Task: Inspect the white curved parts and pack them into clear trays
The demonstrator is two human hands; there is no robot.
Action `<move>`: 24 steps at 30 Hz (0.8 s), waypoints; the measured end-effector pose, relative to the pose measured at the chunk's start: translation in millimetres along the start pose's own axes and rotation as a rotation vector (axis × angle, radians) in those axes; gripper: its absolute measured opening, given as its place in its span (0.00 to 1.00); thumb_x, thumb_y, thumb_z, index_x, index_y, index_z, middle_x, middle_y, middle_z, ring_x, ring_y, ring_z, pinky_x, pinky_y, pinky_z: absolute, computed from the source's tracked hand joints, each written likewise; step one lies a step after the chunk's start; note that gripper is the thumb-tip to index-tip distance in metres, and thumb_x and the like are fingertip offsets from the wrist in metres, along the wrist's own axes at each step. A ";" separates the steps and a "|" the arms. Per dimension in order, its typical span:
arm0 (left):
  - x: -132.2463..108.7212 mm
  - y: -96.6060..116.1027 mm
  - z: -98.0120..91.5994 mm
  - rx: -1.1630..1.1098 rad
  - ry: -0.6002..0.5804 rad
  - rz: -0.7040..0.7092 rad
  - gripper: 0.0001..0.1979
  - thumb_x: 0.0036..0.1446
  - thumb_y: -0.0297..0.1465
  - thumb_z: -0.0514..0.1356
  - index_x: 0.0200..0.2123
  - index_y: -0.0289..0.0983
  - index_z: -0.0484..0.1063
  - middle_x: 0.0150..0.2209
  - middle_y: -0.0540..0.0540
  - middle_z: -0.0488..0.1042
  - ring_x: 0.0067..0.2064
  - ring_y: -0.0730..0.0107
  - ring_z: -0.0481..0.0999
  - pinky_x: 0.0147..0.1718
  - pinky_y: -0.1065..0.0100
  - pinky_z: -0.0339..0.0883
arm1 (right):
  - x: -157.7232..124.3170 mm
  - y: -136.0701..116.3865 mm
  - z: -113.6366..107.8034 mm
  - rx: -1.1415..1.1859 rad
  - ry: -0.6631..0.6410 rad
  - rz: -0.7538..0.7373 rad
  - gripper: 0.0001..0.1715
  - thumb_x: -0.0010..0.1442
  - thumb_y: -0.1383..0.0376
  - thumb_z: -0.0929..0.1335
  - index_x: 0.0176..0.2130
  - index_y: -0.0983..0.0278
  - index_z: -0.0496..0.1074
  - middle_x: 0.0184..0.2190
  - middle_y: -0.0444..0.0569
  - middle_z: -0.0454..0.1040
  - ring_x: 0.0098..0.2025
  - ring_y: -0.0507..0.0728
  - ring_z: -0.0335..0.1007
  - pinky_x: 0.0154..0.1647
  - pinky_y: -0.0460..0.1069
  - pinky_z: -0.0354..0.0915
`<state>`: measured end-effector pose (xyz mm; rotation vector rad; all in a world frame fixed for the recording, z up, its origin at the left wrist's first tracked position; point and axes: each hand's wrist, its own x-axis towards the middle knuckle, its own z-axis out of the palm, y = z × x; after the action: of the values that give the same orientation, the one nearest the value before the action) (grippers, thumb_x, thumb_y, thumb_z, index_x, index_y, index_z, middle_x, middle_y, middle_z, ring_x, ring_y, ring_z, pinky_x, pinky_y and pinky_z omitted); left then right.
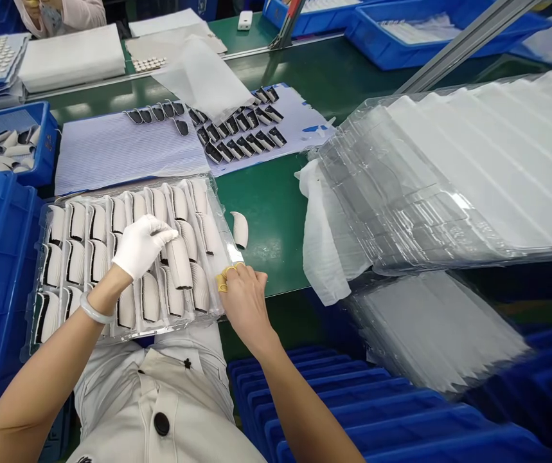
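Note:
My left hand (141, 247), in a white glove, hovers low over a clear plastic tray (214, 199), its fingers extended and holding nothing I can see. Rows of curved white parts with dark edges fill the tray's pockets. One such part (179, 265) lies slightly askew just beyond my left fingertips. My right hand (245, 297), with yellow finger cots, grips the tray's right edge. A loose curved white part (240, 229) lies on the green belt just past that edge.
Stacked clear trays (449, 186) and white sheets fill the right side, above blue crates (353, 411). Dark-edged parts lie in rows on striped paper (237, 132) beyond the tray. A blue bin (15, 145) holds more parts at left. A co-worker's sleeve (80, 11) shows at the far side.

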<state>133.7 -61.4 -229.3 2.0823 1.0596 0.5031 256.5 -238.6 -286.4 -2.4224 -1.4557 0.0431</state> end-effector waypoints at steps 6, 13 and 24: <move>6.1 10.9 30.3 -0.033 -0.095 0.065 0.08 0.52 0.33 0.63 0.24 0.37 0.74 0.31 0.49 0.73 0.36 0.68 0.73 0.40 0.66 0.66 | 4.7 33.3 -3.4 -0.002 0.048 0.038 0.13 0.62 0.70 0.60 0.27 0.65 0.68 0.28 0.52 0.69 0.33 0.59 0.62 0.37 0.53 0.51; 6.9 16.5 77.4 0.111 -0.138 0.094 0.11 0.56 0.35 0.60 0.27 0.37 0.79 0.28 0.47 0.71 0.38 0.65 0.70 0.40 0.64 0.64 | 4.2 59.4 -3.6 0.053 0.108 0.061 0.15 0.64 0.67 0.59 0.26 0.63 0.62 0.27 0.49 0.68 0.32 0.58 0.63 0.35 0.52 0.53; -4.2 16.8 85.5 0.405 -0.282 0.119 0.10 0.57 0.36 0.59 0.34 0.41 0.81 0.33 0.43 0.73 0.43 0.56 0.71 0.38 0.59 0.60 | -6.5 51.1 -8.6 0.139 0.281 0.022 0.14 0.67 0.64 0.58 0.36 0.67 0.68 0.31 0.54 0.70 0.34 0.59 0.63 0.38 0.54 0.56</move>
<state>193.1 -108.5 -272.5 2.4915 0.9299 0.0427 298.7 -268.5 -293.5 -2.2275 -1.2577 -0.1778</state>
